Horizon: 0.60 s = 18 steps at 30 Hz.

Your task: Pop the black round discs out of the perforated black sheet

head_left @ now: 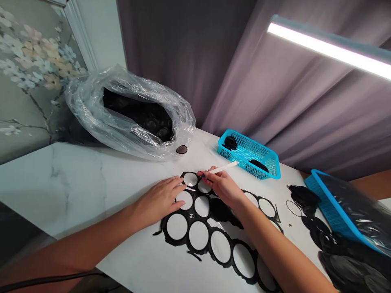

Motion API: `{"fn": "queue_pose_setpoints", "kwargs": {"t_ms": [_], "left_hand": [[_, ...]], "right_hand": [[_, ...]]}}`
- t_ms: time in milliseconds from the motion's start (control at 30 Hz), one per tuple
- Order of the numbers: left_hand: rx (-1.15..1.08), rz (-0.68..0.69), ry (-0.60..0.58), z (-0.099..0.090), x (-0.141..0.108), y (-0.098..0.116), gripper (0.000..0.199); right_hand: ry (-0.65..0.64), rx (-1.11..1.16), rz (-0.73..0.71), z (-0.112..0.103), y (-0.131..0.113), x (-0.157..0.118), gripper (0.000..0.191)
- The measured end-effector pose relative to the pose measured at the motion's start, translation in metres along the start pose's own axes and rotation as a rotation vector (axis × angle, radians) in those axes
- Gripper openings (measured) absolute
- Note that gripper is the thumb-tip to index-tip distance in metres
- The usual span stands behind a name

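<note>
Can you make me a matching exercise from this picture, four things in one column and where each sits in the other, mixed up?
Things:
1. white tool
2. plastic bag
3. small basket
4. black sheet

Places:
A. far left of the table, by the wall
B. flat under both hands
C. in the right hand
D. far side of the table, by the curtain

Pairs: 1-C, 2-A, 3-D, 4-B. The left hand presses the sheet down.
</note>
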<state>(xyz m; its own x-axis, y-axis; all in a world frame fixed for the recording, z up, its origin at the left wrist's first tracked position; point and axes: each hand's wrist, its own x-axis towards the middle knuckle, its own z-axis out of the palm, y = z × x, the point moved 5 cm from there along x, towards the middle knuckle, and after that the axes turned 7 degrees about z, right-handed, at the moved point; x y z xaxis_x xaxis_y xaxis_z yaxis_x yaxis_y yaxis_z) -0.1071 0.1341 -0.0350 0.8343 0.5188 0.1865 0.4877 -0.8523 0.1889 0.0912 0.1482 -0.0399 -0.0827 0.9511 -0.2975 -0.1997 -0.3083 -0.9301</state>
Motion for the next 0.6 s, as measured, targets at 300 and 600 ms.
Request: {"fn": "queue_pose_setpoints", "kwargs": {"t_ms": [300,600], "left_hand": [[-0.001,-0.010,0.006,-0.003,-0.001,0.006,0.040],[0.037,-0.006,0.031,0.001,0.002,0.009,0.039]], "right_hand": [[0.035,-0.668,-0.211,0.033,0.012,-0.006,0.020],[0.089,-0.895,-0.427,0.042,0.010,-0.015,0.014]]}}
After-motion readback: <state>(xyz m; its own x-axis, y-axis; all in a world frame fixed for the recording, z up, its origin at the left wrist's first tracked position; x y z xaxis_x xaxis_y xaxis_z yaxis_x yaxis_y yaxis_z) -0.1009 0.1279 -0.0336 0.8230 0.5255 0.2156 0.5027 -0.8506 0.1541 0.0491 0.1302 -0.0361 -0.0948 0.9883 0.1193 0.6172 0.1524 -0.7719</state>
